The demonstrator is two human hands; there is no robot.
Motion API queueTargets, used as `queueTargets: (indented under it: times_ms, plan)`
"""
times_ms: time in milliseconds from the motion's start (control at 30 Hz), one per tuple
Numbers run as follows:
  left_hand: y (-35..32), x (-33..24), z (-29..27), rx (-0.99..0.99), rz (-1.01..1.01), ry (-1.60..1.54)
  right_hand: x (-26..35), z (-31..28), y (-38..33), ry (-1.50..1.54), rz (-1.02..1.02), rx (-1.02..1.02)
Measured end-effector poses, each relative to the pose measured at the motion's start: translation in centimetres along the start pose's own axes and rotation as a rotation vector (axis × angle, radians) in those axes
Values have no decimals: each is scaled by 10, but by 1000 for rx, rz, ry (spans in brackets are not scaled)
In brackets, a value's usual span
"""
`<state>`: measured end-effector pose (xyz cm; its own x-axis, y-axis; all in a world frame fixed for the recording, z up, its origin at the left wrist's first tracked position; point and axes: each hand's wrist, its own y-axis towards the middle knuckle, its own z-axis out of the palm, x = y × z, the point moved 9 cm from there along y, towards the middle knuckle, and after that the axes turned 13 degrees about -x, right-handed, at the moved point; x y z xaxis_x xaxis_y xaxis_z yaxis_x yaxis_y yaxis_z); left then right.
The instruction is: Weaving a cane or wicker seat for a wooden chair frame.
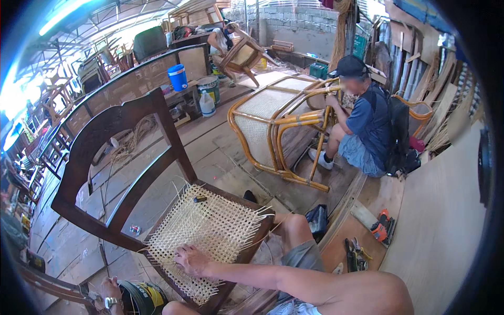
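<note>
A dark wooden chair (pixel 170 134) stands in front of me, its seat filled with pale woven cane (pixel 202 226). Loose strand ends stick out around the seat's edges. My right hand (pixel 192 261) rests on the near left part of the weave, its fingers spread a little on the cane. A small dark object (pixel 200 199) lies on the far part of the seat. Low at the left, my left hand (pixel 109 287), with a watch at its wrist, is beside a dark bucket (pixel 142 296) with a yellow label. Its fingers are too small and shadowed to make out.
A person (pixel 370 121) sits at the right, working on a tipped rattan chair (pixel 273 123). Pliers (pixel 361 252) and an orange-and-black tool (pixel 384 227) lie on boards at the right. A blue cooler (pixel 177 77) and white jug (pixel 207 104) stand farther back, near another person (pixel 219 42).
</note>
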<state>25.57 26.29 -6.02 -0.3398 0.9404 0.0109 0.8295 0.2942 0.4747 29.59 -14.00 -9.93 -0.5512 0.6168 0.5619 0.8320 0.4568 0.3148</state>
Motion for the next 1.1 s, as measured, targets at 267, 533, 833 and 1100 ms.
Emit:
queueTargets:
  times_ms: [267, 533, 833, 1100]
  plan:
    - [-97, -53, -1, 311, -189, -379, 15, 29, 15, 466, 235, 30]
    - [-66, -186, 7, 607, -2, -398, -52, -9, 31, 610, 536, -73]
    - [-74, -230, -2, 571, 99, -370, -41, 10, 26, 194, 224, 60]
    - [-66, -260, -15, 614, 163, -267, -30, -19, 23, 126, 211, 75]
